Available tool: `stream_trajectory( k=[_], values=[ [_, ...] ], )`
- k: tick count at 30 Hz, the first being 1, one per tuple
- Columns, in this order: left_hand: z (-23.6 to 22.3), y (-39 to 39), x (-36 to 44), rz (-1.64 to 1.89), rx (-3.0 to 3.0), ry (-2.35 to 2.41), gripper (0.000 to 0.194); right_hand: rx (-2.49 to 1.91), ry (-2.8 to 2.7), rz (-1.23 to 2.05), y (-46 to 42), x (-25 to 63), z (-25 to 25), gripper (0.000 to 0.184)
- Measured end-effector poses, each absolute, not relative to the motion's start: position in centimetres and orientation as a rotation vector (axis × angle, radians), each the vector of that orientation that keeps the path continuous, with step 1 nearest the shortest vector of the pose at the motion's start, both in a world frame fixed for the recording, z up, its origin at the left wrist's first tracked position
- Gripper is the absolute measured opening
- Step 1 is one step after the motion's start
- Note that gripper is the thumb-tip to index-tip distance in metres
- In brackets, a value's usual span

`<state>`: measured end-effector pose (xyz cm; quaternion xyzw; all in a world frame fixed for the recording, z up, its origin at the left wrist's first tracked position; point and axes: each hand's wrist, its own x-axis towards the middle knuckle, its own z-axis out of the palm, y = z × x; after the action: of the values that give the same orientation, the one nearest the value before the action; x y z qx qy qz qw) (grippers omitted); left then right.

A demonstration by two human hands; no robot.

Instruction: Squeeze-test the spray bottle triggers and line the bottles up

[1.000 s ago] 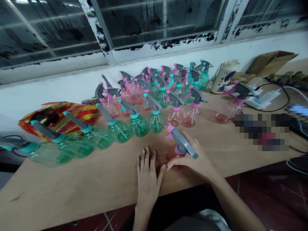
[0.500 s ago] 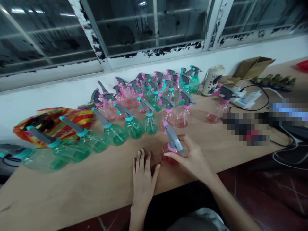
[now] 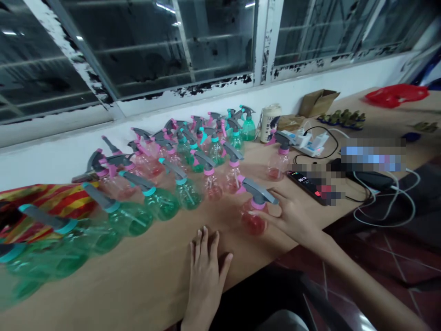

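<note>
A: Here we are, the pink spray bottle [image 3: 255,221] is in the right hand [image 3: 292,218], near the front edge of the counter [image 3: 144,285], its spray head [image 3: 260,191] on.

B: How's that grip?

A: Thumb on the near side, fingers curled to the far side, partly closed around the bottle. Whether its base touches the counter, I can't tell.

B: And the left hand [image 3: 205,273]?

A: Palm down on the counter, fingers spread, holding nothing, near the bottle but apart from it.

B: So how far along?

A: This one looks mid-handling to me. Behind it stand two pink bottles [image 3: 212,191], then green bottles [image 3: 161,202] stretching off left, spray heads fitted.

B: And by the wall [image 3: 51,161]?

A: A crowded cluster [image 3: 215,151], pink and green, heads on wherever I can make them out. Those look complete; how many need handling, I can't say. A lone pink bottle [image 3: 277,166] stands right, beside the phone [image 3: 303,181].
</note>
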<state>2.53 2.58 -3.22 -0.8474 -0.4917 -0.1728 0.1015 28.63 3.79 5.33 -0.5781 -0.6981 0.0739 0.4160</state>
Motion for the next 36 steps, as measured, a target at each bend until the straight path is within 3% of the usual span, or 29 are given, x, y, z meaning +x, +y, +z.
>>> stream_trajectory(
  k=[11, 17, 29, 36],
  values=[
    [-3.5, 3.7, 6.6, -0.499, -2.472, -1.246, 0.047, -1.603, -1.561, -0.099, 8.6, 35.3, 3.1, 0.048],
    [-4.2, 4.1, 6.9, -0.497, -2.474, -1.284, 0.05, -1.608, -1.567, -0.132, 13.1, 35.2, 3.3, 0.045],
    [-4.6, 5.0, 7.1, -0.454, -2.472, -1.284, 0.061, -1.649, -1.525, -0.101, 15.9, 34.0, 2.8, 0.047],
    [-4.9, 5.0, 6.8, -0.433, -2.515, -1.292, 0.062, -1.564, -1.347, 0.057, 12.2, 35.4, 2.9, 0.042]
  ],
)
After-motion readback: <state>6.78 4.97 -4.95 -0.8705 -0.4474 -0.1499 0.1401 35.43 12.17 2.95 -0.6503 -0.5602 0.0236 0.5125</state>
